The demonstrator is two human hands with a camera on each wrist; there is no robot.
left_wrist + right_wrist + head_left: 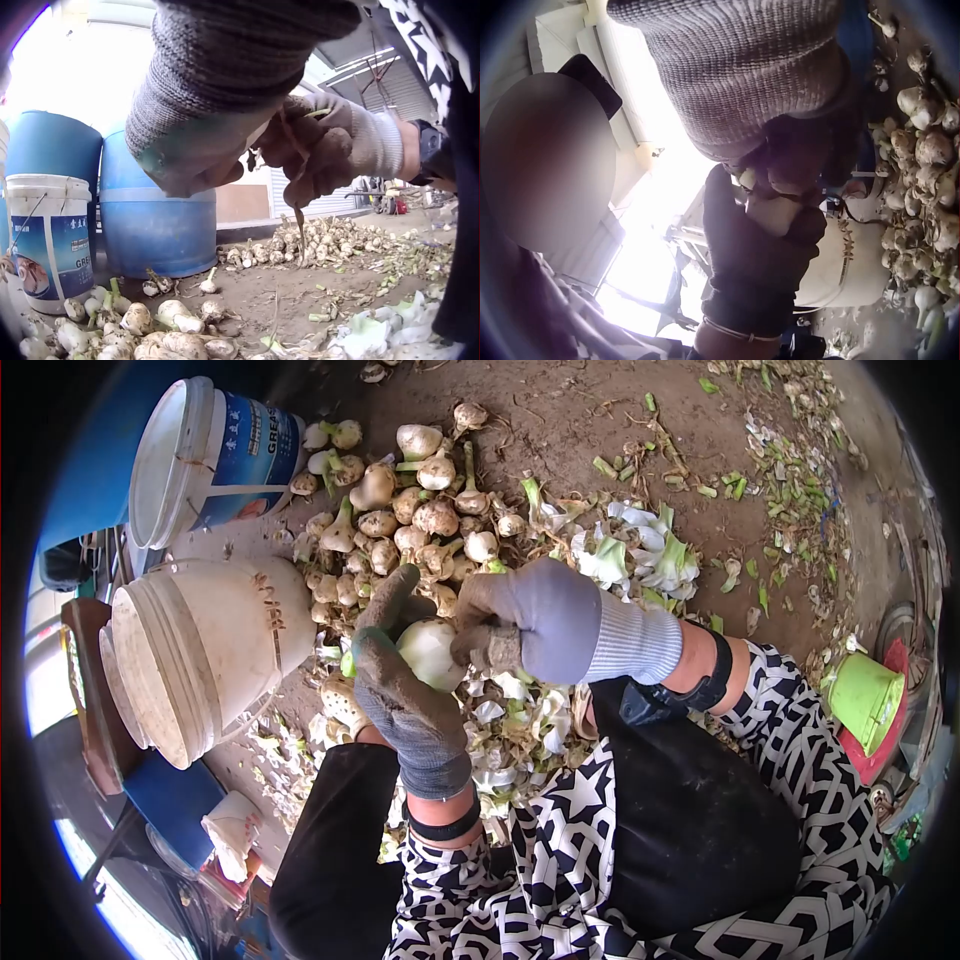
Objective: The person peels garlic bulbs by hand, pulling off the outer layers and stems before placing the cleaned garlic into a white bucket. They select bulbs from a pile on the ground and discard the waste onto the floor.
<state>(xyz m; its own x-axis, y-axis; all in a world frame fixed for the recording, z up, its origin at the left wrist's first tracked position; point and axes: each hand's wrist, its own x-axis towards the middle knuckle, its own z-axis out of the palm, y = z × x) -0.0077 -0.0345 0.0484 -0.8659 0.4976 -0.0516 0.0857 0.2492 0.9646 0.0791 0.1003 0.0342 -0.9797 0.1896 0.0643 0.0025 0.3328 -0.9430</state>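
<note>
My gloved left hand grips a large white garlic bulb in front of my lap, with fingers and thumb around its side. The bulb's exposed face is smooth and pale. Fingers curled, my gloved right hand meets the bulb from the right. In the left wrist view a thin brownish strip of peeled skin hangs from the right fingers. The right wrist view shows part of the bulb in the left hand, both in shadow. Just beyond the hands lies a heap of soil-stained garlic bulbs.
A white bucket and a blue-labelled grease bucket lie along the left in the head view. Peeled skins cover the ground below my hands, with leafy peelings to the right. A green container stands at far right. Blue barrels stand behind.
</note>
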